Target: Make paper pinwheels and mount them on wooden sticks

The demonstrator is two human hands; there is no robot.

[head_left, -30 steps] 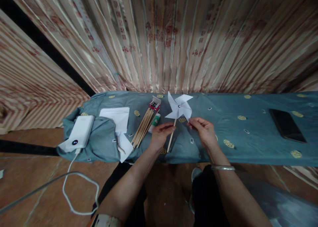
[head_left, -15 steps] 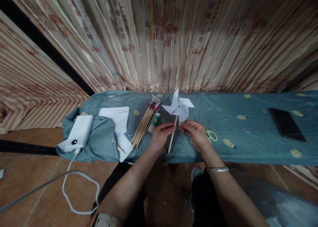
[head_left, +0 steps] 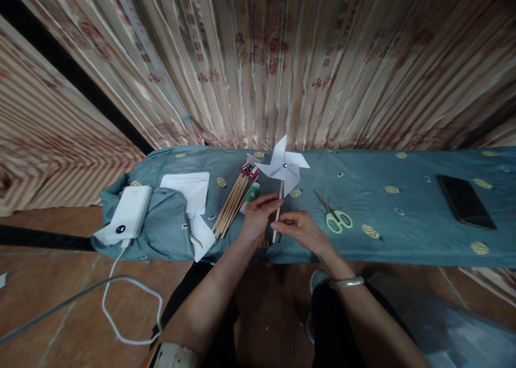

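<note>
Head cam's got left hand (head_left: 256, 216) pinching the pinwheel (head_left: 285, 165) by its stick (head_left: 281, 188), right hand (head_left: 301, 229) pinching toward its near end, scissors (head_left: 332, 213) lying off right.

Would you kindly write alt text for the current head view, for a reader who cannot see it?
A person's left hand and right hand hold the stick of a white pinwheel over a teal cloth. To its left lie more sticks, a tube, a red box and paper; to its right, scissors and a phone.

right hand (head_left: 298, 229) moved to stick (head_left: 278, 214)
</note>
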